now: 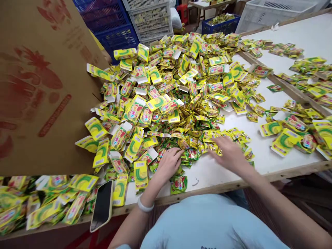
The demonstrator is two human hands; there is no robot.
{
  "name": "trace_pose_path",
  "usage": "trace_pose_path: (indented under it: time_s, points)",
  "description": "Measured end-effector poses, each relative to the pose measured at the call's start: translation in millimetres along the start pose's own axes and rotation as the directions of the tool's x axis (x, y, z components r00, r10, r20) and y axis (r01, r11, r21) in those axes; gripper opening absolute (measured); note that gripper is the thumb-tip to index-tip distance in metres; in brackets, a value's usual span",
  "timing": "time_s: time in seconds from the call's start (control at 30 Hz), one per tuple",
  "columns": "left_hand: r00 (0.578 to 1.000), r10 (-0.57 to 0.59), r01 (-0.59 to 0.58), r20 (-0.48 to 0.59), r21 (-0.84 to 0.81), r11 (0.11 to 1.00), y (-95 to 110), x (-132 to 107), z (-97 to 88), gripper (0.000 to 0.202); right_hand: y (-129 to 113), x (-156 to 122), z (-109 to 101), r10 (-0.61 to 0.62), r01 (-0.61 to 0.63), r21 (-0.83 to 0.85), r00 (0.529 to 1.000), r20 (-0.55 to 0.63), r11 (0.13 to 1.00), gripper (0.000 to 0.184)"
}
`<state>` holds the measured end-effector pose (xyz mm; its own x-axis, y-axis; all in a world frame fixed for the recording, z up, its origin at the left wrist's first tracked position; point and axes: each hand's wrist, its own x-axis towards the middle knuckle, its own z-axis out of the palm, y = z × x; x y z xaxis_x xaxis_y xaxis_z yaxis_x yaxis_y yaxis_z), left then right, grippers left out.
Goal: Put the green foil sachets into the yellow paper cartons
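A big heap of small yellow-and-green sachets and little yellow cartons [171, 93] covers the white table [215, 173]. My left hand [169, 162], with a ring and a white bracelet at the wrist, rests palm down on sachets at the heap's near edge, fingers curled over them. My right hand [229, 154] is smeared by motion and lies flat over loose sachets to the right, fingers stretched toward the heap. One sachet [178, 183] lies alone near the table's front edge.
A large brown cardboard box [38, 86] stands at the left. A phone [102, 205] lies on the front edge beside more cartons [38, 204]. Blue and white crates [135, 20] are stacked behind. A second table [298, 34] at right holds more sachets.
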<state>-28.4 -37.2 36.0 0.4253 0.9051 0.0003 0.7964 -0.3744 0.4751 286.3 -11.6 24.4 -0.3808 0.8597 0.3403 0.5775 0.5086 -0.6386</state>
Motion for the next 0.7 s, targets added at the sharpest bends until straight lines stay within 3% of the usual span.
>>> trace_pose_path:
  time_s: [0.07,0.13,0.2,0.27,0.33,0.4,0.5,0.6,0.7]
  points:
    - [0.995,-0.079,0.069,-0.053,-0.164,0.984,-0.5,-1.2,-2.5,0.032,-17.6,28.4,48.4,0.013,-0.008,-0.124,0.999,0.042,0.992,0.033]
    - [0.959,-0.249,0.180,-0.139,-0.381,0.907,-0.8,-4.6,-5.2,0.026,-29.8,47.8,72.9,0.009,0.001,-0.162,0.998,0.066,0.987,0.021]
    - [0.883,-0.434,0.251,-0.179,-0.602,0.758,-0.4,-8.3,-6.5,0.026,-32.7,55.6,71.4,0.004,0.005,-0.155,0.998,0.056,0.988,0.019]
    - [0.836,-0.533,0.244,-0.131,-0.781,0.575,1.6,-9.6,-5.3,0.033,-30.4,54.8,53.7,0.025,-0.022,-0.048,0.998,0.060,0.999,0.021]
    - [0.839,-0.543,0.218,-0.043,-0.887,0.407,5.8,-7.3,-2.6,0.043,-31.3,50.1,33.5,0.050,-0.082,0.183,0.983,0.175,0.980,0.023]
    - [0.848,-0.528,0.232,0.039,-0.924,0.304,13.1,-2.6,-1.0,0.049,-39.3,47.1,20.6,0.020,-0.172,0.408,0.936,0.352,0.897,0.025]
    - [0.865,-0.488,0.260,0.120,-0.938,0.231,29.6,4.3,-4.5,0.051,-57.5,50.9,18.4,-0.011,-0.224,0.472,0.895,0.445,0.853,0.026]
    - [0.884,-0.455,0.214,0.104,-0.957,0.197,48.3,7.6,-9.3,0.054,-68.7,55.8,27.7,0.034,-0.201,0.429,0.929,0.367,0.881,0.026]
    - [0.873,-0.487,0.140,0.016,-0.965,0.220,61.1,7.8,-2.7,0.055,-68.2,50.0,43.9,0.153,-0.251,0.480,0.960,0.234,0.840,0.023]
